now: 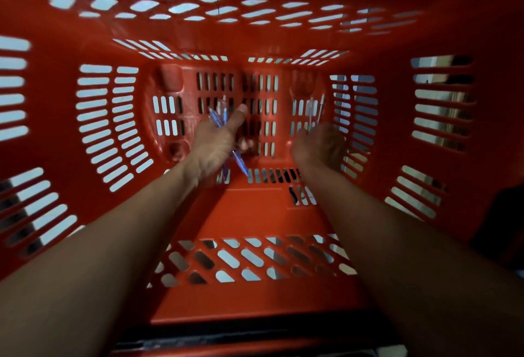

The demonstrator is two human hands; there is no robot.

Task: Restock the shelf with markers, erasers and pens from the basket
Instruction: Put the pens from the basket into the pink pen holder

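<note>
The blue pens sit in a small bunch in the left hand, deep inside the red basket, close above its slotted floor. Their upper ends fan out past the hand near the raised thumb, and their lower ends stick out below the palm, one slanting down to the right toward the near wall. The left grip is clenched around this bunch, fingers curled under and thumb lifted upward; motion blur softens the outlines, so the number of pens cannot be told.

To the right, a second, paler bunch of pens stands up just above the right hand, near the right corner of the basket floor. The right hand shows its back to the camera with the fingers folded out of sight beneath it. The thin shafts rise from its far edge, and the right grip appears to be grasping them, though the blur and the hidden fingers leave the hold itself unclear.

The two hands are apart, with a strip of bare basket floor between them. Both bare forearms reach in from the near rim and run down along the inner wall.

The basket fills nearly the whole view. Its walls are pierced with rows of slots and slanted openings, through which a pale floor shows. A dark bar crosses the bottom edge at the near rim.
</note>
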